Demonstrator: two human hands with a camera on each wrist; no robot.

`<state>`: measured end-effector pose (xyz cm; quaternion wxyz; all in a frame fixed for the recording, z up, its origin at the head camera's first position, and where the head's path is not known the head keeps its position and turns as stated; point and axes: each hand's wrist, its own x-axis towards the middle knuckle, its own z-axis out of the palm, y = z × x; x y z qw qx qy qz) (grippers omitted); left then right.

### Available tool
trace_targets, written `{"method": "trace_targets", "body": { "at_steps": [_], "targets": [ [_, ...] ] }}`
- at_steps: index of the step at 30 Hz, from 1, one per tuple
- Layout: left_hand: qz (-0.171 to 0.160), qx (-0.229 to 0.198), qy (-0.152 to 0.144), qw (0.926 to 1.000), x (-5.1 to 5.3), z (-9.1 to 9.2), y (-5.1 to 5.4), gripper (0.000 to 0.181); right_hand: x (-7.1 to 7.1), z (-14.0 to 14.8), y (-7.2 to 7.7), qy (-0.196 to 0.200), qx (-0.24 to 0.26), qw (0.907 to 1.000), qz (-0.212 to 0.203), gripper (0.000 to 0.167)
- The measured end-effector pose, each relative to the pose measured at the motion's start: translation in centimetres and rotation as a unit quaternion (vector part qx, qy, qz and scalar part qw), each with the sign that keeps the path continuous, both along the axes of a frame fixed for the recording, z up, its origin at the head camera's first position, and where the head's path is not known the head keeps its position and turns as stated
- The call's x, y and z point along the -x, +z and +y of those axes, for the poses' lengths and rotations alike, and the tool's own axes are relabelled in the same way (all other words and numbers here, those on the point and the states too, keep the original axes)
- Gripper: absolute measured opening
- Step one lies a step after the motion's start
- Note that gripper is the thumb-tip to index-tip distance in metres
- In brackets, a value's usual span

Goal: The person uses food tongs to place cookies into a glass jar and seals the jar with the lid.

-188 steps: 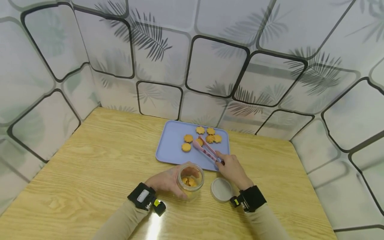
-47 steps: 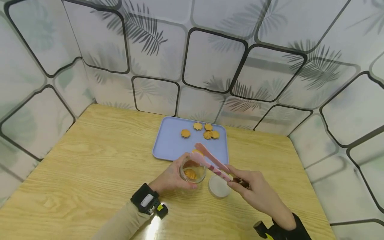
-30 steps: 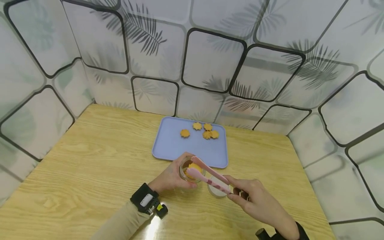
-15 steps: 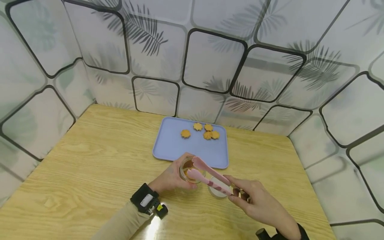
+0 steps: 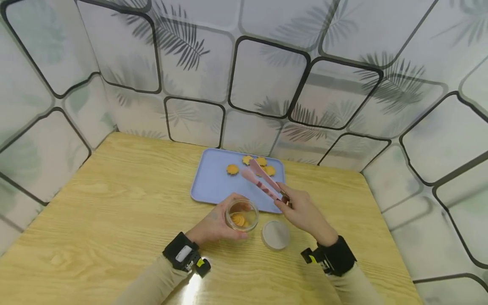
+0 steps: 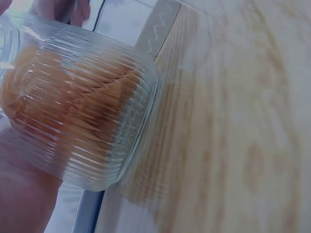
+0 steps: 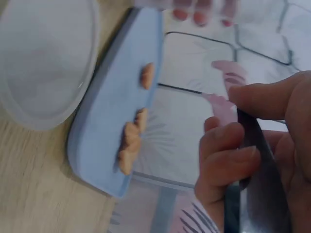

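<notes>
My left hand (image 5: pixel 217 224) grips a clear glass jar (image 5: pixel 250 223) with its mouth facing up. Golden cookies (image 5: pixel 239 219) lie inside it; the left wrist view shows them through the ribbed jar wall (image 6: pixel 109 167). My right hand (image 5: pixel 305 212) holds pink tongs (image 5: pixel 267 180), their tips apart above the blue tray (image 5: pixel 213 190). Nothing shows between the tips. Several flower-shaped cookies, such as a single cookie (image 5: pixel 232 170) on the left, lie on the tray. A cluster at its far right is partly hidden by the tongs.
A pale round lid (image 5: pixel 276 235) lies on the wooden table (image 5: pixel 114 220), right of the jar and in front of the tray. A patterned wall covering (image 5: pixel 198 76) stands behind the table and along both sides.
My right hand first brought a cookie from the tray into the jar with the tongs. Since half a second ago the tongs have moved from the jar mouth back over the tray.
</notes>
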<state>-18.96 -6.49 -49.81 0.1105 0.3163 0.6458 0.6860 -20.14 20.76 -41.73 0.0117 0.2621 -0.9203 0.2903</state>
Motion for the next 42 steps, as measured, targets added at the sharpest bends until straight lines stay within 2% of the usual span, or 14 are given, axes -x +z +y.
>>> {"method": "trace_targets", "body": {
  "at_steps": [4, 7, 14, 21, 25, 31, 37, 42],
  "targets": [
    [0.007, 0.003, -0.003, 1.0, 0.2, -0.1, 0.0, 0.074, 3.3, -1.8, -1.4, 0.007, -0.022, 0.9996, 0.013, 0.04],
    [0.011, -0.005, -0.01, 0.9999, 0.3, 0.0, 0.0, 0.073, 4.9, -3.1, -2.0, 0.004, -0.038, 0.9993, 0.004, 0.038],
    [0.025, -0.013, -0.011, 0.9995, 0.5, 0.1, -0.3, 0.072, 6.7, -5.2, -2.9, -0.011, -0.099, 0.9945, -0.031, 0.055],
    [0.024, -0.01, -0.011, 0.9996, 0.3, 0.1, -0.1, 0.072, 6.9, -5.9, -3.3, -0.032, -0.132, 0.9898, -0.042, 0.059],
    [0.022, -0.017, -0.012, 0.9995, 0.4, 0.1, -0.1, 0.072, 7.0, -6.0, -3.5, -0.04, -0.129, 0.9898, -0.045, 0.057],
    [0.023, -0.023, -0.013, 0.9994, 0.4, 0.0, -0.3, 0.073, 7.2, -5.5, -4.1, -0.034, -0.107, 0.9935, -0.021, 0.046],
    [0.013, -0.014, -0.016, 0.9997, 0.3, 0.0, -0.2, 0.073, 6.0, -4.4, -3.9, -0.032, -0.066, 0.9969, -0.028, 0.041],
    [0.01, -0.007, -0.011, 0.9999, 0.4, 0.0, 0.1, 0.074, 3.9, -3.1, -1.9, -0.017, -0.002, 0.9989, -0.043, 0.043]
  ]
}}
